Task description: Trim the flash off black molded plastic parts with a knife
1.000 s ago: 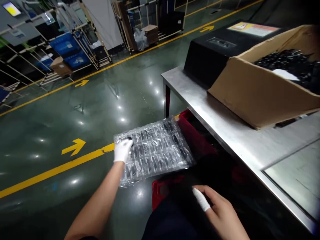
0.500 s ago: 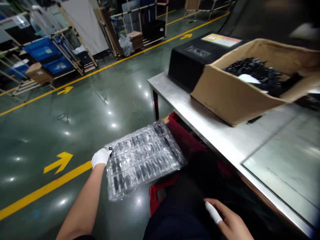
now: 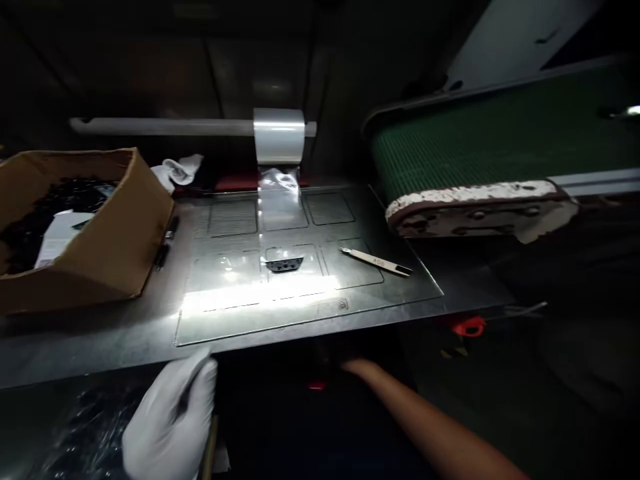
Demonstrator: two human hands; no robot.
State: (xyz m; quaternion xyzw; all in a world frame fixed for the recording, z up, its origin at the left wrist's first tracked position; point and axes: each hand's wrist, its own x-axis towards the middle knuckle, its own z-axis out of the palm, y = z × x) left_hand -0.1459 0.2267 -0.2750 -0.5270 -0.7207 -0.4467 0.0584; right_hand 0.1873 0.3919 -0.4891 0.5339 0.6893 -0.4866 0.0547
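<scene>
My left hand (image 3: 170, 417), in a white glove, is by the table's front edge with its fingers curled together. Whatever it may hold is hidden. Below and beside it, at the lower left, lies the clear plastic wrap (image 3: 95, 427) over dark parts. My right hand (image 3: 356, 365) reaches under the front edge into shadow, so its fingers cannot be seen. On the metal table (image 3: 240, 327) sit a small black perforated part (image 3: 285, 265) and a slim white knife-like tool (image 3: 377, 261). A strip of clear film hangs from a roll (image 3: 279, 137) behind the black part.
An open cardboard box (image 3: 115, 247) of black parts stands at the left, with a black pen (image 3: 167, 241) beside it. A white cloth (image 3: 177, 170) lies behind. At the right a green conveyor belt (image 3: 480, 140) overhangs the table. Red handles (image 3: 469, 327) show below it.
My view has swung right, from the floor and wrapped tray to the tabletop. My left hand is now by the table edge; my right hand has gone into the dark below it.
</scene>
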